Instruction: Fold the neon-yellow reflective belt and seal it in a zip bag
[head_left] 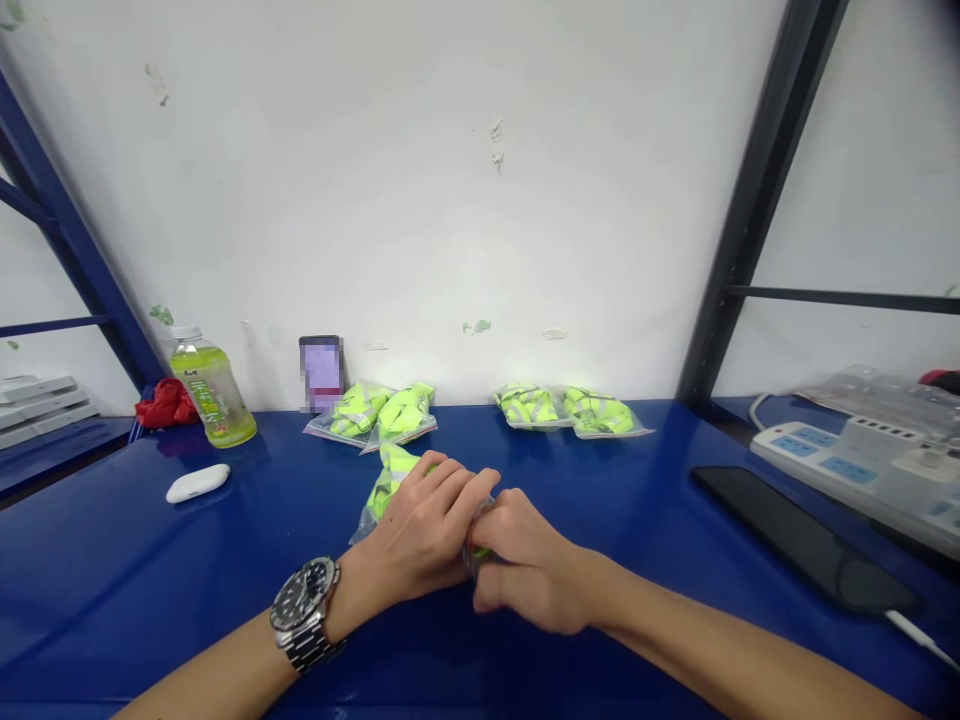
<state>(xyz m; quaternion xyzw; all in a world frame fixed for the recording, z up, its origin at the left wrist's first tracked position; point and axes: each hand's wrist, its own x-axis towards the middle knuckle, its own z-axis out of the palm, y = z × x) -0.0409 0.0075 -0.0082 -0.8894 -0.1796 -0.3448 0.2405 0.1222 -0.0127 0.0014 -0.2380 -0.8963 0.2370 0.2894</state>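
A clear plastic bag with a folded neon-yellow reflective vest (391, 470) in it lies on the blue table under my hands. My left hand (431, 520), a watch on its wrist, is closed over the bag and hides much of it. At the bag's right end my right hand (525, 565) pinches the plastic edge between thumb and curled fingers, and a bit of red strip shows there. The two hands touch. Behind them, two bagged vests (405, 412) lie at the left and two more bagged vests (529, 406) to the right, near the wall.
At left on the blue table (615, 500) are a green drink bottle (214, 390), a red cloth bundle (166, 404), a white earbud case (198, 483) and an upright phone (322, 372). A black phone (799, 535) and a power strip (862, 465) lie at right.
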